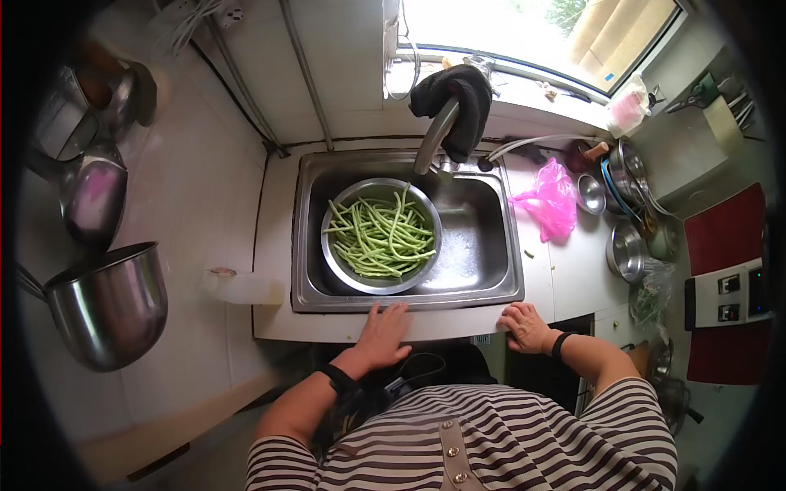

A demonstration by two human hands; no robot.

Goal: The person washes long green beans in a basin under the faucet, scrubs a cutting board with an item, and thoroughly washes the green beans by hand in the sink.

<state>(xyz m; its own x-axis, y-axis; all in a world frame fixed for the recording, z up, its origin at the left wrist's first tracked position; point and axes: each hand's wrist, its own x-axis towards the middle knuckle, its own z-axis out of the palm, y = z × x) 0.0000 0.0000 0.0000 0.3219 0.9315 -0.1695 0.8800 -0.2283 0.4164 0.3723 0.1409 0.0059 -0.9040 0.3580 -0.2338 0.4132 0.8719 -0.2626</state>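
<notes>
Long green beans (pixel 381 233) fill a round steel bowl (pixel 329 260) in the left part of the sink (pixel 483 245). My left hand (pixel 383 334) lies on the counter's front edge just below the bowl, fingers stretched out to the sink rim and holding nothing. By the sink's front right corner, my right hand (pixel 526 327) rests on the counter edge with its fingers bent but apart, also holding nothing. Above the sink stands the faucet (pixel 436 135), with a dark cloth (pixel 463 106) draped over it.
A pink plastic bag (pixel 550 203) lies right of the sink, with a small bean piece (pixel 529 254) near it. Metal bowls (pixel 626 250) crowd the right side. At left, a cloudy plastic container (pixel 246 286) stands by the sink, and a steel pot (pixel 110 307) hangs on the wall.
</notes>
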